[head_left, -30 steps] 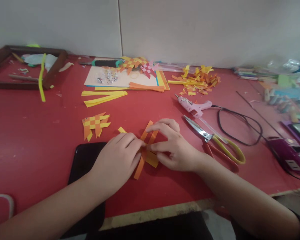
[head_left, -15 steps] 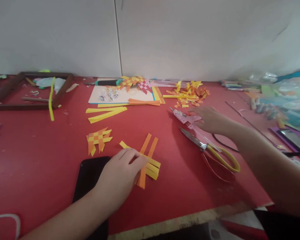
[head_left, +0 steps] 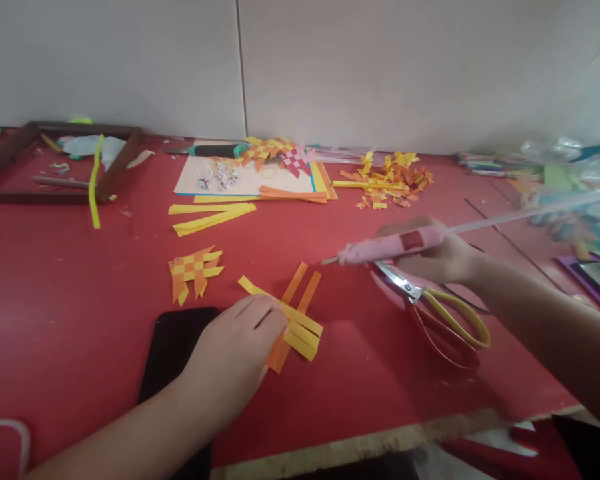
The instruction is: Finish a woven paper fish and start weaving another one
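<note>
My left hand [head_left: 240, 343] is closed on woven paper strips [head_left: 303, 333], yellow ones crossing orange ones, low over the red table; its fingers hide part of the weave. In my right hand [head_left: 443, 257] is a pink hot glue gun [head_left: 390, 245], its metal tip pointing left toward the strips and a long clear glue stick [head_left: 530, 212] sticking out of its back. Just below the gun lie scissors [head_left: 413, 293] with one yellow and one red handle. A finished-looking woven paper fish [head_left: 195, 272] rests left of the strips.
A black phone [head_left: 175, 347] lies under my left forearm. Farther back are loose yellow strips [head_left: 213, 217], a pile of paper scraps [head_left: 395, 177], a cutter with a black grip [head_left: 217, 151] and a brown wooden frame [head_left: 113, 173]. Plastic-wrapped items [head_left: 570, 207] crowd the right side.
My right hand has picked the glue gun up off the table and turned it, tip to the left. My left hand stays on the strips. The view has shifted slightly.
</note>
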Tool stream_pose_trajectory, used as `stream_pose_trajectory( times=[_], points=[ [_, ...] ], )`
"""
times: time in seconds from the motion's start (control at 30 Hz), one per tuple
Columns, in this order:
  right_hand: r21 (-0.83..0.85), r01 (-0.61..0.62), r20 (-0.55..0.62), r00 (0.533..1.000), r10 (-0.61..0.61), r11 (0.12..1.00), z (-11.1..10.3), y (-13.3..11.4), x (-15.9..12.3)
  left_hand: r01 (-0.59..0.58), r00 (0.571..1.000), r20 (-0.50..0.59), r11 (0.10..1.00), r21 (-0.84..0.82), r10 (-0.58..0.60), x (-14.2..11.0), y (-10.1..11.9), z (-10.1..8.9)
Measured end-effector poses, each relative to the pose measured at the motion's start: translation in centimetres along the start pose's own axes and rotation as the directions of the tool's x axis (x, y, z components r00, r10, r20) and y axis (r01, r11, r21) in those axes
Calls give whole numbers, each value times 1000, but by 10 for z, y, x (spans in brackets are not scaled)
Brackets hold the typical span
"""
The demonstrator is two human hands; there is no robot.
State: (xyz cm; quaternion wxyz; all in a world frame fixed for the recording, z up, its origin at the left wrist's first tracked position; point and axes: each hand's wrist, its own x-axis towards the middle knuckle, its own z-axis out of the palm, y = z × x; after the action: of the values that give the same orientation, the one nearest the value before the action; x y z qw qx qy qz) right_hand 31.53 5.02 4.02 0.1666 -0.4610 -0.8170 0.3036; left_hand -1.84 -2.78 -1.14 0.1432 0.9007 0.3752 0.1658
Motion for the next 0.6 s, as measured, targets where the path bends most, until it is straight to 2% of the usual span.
stream_pose_trajectory(
  times=[0.07, 0.2, 0.33, 0.47, 0.6],
  points=[
    [90, 65, 151, 985, -78, 994, 13, -20, 2, -11, 1000, 3, 1000, 5, 11, 0, 0, -1],
    [126, 188, 161, 965, -207, 974, 33, -45, 11, -5, 1000, 9, 1000, 8, 5, 2, -1, -4],
    [87, 146, 156, 975, -158, 986, 38, -54, 18, -1, 1000, 15, 1000, 16, 1, 3, 0, -5],
    [77, 158, 224, 959, -171, 984, 40, -54, 21, 17, 999, 37, 1000, 25, -18, 3, 0, -5],
    [14, 130, 277, 952, -129, 991, 41, -52, 21, 27, 998, 49, 999, 29, -28, 4, 0, -6]
  ],
)
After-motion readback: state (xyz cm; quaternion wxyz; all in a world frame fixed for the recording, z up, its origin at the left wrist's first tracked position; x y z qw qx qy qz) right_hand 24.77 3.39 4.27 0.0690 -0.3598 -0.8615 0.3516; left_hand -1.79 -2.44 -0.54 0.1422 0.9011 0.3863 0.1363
